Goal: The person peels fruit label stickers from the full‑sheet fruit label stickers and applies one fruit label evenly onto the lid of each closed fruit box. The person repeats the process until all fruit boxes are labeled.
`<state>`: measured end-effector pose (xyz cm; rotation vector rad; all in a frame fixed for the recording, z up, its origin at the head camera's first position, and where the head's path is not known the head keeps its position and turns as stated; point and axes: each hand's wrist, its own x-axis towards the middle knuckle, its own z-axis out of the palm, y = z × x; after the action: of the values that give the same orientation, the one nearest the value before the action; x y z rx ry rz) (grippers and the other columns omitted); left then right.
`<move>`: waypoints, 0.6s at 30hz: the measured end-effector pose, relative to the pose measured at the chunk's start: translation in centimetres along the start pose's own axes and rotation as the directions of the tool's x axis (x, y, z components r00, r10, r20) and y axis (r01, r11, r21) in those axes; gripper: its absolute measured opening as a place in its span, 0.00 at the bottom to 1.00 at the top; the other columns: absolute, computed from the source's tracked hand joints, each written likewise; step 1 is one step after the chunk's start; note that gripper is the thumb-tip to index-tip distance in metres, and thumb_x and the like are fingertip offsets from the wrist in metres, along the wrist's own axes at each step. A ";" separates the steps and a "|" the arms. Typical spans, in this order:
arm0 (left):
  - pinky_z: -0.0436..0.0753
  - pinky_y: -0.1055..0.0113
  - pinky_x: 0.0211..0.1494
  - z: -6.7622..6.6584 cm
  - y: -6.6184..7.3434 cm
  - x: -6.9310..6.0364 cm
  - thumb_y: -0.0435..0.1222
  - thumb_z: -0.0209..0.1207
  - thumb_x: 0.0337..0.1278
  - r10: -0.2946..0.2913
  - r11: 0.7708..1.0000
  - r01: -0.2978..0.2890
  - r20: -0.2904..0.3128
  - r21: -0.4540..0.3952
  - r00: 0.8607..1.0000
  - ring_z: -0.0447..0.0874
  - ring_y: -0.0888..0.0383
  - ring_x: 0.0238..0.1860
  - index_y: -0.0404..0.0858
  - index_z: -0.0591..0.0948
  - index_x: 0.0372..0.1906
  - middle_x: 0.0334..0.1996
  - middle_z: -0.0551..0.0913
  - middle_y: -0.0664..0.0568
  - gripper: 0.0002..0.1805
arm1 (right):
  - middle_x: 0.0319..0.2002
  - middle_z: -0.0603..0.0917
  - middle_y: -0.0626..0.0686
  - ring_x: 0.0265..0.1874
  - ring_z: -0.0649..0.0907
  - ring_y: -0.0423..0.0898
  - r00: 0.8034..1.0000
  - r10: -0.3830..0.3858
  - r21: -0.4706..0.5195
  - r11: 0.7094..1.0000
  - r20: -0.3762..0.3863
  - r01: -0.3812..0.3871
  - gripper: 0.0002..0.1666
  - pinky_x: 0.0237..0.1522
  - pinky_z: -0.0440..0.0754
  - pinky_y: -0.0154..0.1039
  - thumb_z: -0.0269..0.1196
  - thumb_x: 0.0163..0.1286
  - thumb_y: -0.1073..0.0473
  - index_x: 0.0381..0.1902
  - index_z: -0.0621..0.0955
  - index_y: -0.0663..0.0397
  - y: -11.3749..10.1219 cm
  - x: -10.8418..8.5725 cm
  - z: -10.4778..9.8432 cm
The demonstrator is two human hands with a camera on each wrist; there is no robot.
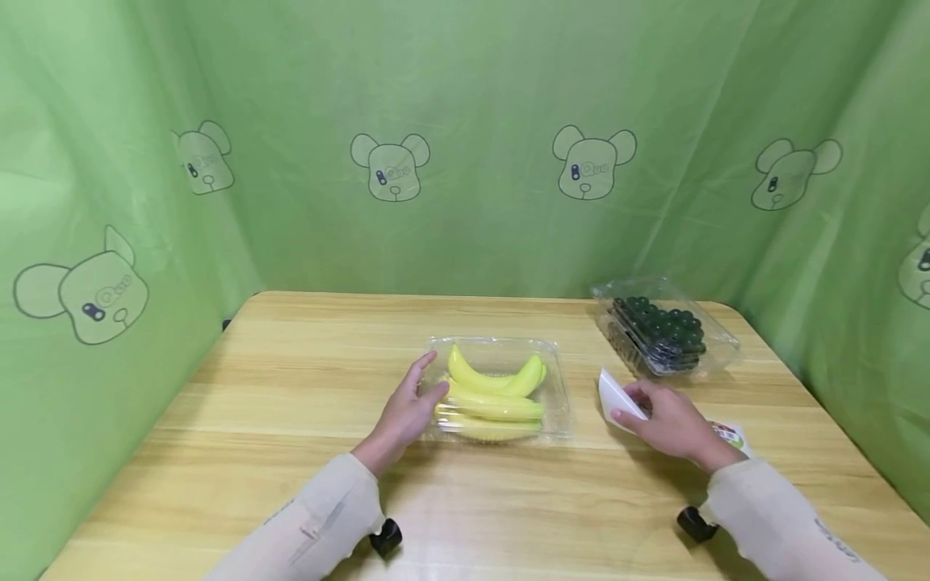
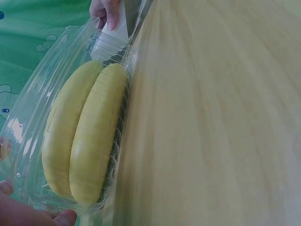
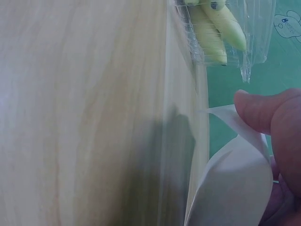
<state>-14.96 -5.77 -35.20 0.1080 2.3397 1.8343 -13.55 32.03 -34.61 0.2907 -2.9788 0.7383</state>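
Observation:
A clear plastic clamshell box (image 1: 555,395) with several yellow bananas (image 1: 494,406) stands on the table, its lid over the fruit. My left hand (image 1: 411,407) touches the left end of the box, thumb and fingers spread apart. In the left wrist view the bananas (image 2: 96,132) show through the box wall, and part of the left hand (image 2: 28,209) is at its near end. To the right of the box, my right hand (image 1: 672,424) pinches a piece of white paper (image 1: 617,399). The paper (image 3: 235,183) bends under the thumb in the right wrist view.
Another clear box (image 1: 632,347) with dark green grapes (image 1: 661,327) stands at the back right of the wooden table (image 1: 305,363). A printed label (image 1: 729,436) lies partly behind the right wrist. Green curtains (image 1: 494,73) enclose the table's back and sides.

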 end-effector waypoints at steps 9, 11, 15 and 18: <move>0.58 0.32 0.66 -0.1 0.3 0.3 0.45 0.54 0.67 -0.012 1.000 0.012 -0.013 -0.001 1.000 0.54 0.36 0.71 0.56 0.59 0.74 0.74 0.53 0.40 0.33 | 0.41 0.84 0.63 0.39 0.82 0.58 1.000 0.005 -0.002 1.000 0.005 -0.005 0.31 0.45 0.80 0.58 0.68 0.63 0.48 0.51 0.77 0.70 -0.3 0.0 -0.1; 0.58 0.31 0.65 -0.1 0.4 0.4 0.45 0.54 0.67 -0.017 1.000 0.017 -0.015 -0.001 1.000 0.54 0.35 0.70 0.55 0.59 0.74 0.74 0.53 0.39 0.33 | 0.41 0.84 0.63 0.40 0.82 0.58 1.000 0.006 -0.002 1.000 0.009 -0.006 0.32 0.45 0.80 0.58 0.68 0.63 0.47 0.51 0.77 0.70 -0.2 0.0 -0.2; 0.58 0.31 0.65 -0.1 0.6 0.5 0.44 0.54 0.67 -0.036 0.999 0.036 -0.025 0.002 0.999 0.55 0.34 0.70 0.55 0.59 0.74 0.74 0.53 0.39 0.33 | 0.42 0.83 0.64 0.41 0.82 0.59 1.000 0.010 -0.004 1.000 0.017 -0.010 0.33 0.45 0.80 0.58 0.68 0.63 0.46 0.52 0.77 0.71 -0.2 0.0 -0.3; 0.59 0.32 0.65 -0.1 0.8 0.6 0.42 0.55 0.66 -0.048 0.999 0.048 -0.035 -0.003 0.998 0.56 0.34 0.70 0.55 0.59 0.74 0.74 0.53 0.39 0.34 | 0.43 0.83 0.65 0.41 0.82 0.59 1.000 0.009 -0.003 1.000 0.018 -0.009 0.34 0.45 0.80 0.58 0.68 0.63 0.47 0.53 0.76 0.71 -0.2 0.0 -0.3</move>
<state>-15.56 -5.61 -34.46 0.0183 2.3421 1.8312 -13.53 31.97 -34.23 0.2849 -2.9996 0.7361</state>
